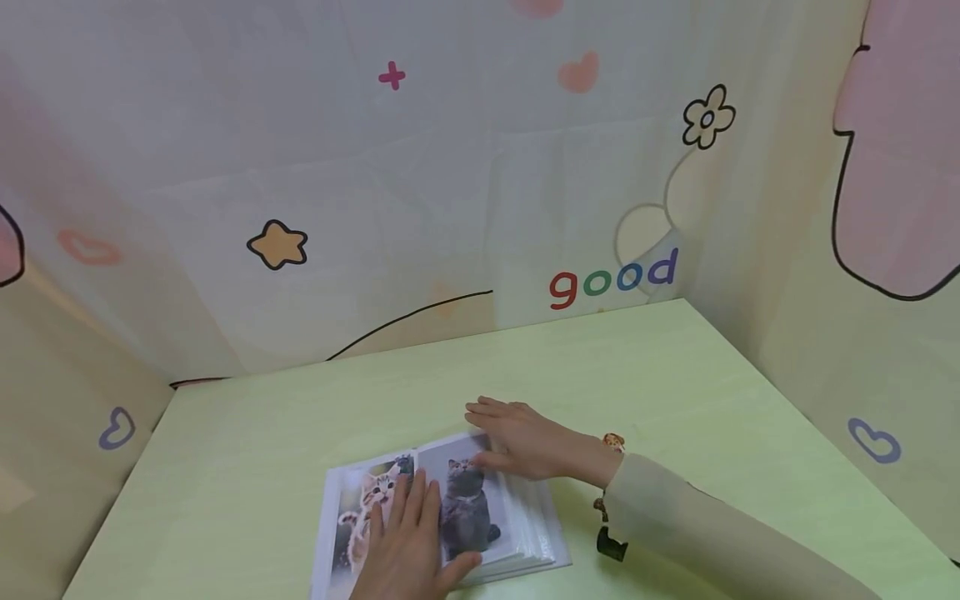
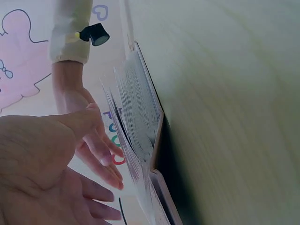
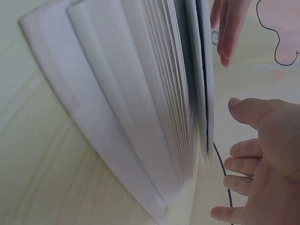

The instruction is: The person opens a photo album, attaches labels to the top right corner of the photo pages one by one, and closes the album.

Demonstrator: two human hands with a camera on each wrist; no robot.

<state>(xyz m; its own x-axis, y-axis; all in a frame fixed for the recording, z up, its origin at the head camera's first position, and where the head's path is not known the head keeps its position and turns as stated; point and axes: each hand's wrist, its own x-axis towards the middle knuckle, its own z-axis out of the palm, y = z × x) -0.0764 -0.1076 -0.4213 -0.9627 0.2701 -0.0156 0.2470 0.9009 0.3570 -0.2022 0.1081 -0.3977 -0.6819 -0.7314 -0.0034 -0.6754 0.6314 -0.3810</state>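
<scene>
A photo album [image 1: 558, 546] lies open on the table, with a kitten photo on its left page and a grey cat photo [image 1: 465, 508] on its right page. My left hand [image 1: 408, 533] is over the middle of the spread with fingers straight, partly covering the kitten photo. Over the upper right of the album is my right hand [image 1: 517, 437], its fingers extended to the left. In the right wrist view, a gap shows between the right hand [image 3: 276, 154] and the fanned pages [image 3: 136, 84]. The left wrist view shows the left hand [image 2: 42, 164] beside the page edges [image 2: 138, 98].
The light green table [image 1: 247, 467] extends around the album. A printed curtain [image 1: 420, 192] with hearts, a star and the word "good" stands behind it and along both sides. A small dark camera [image 1: 612, 544] hangs at the right wrist, beside the beige sleeve [image 1: 697, 525].
</scene>
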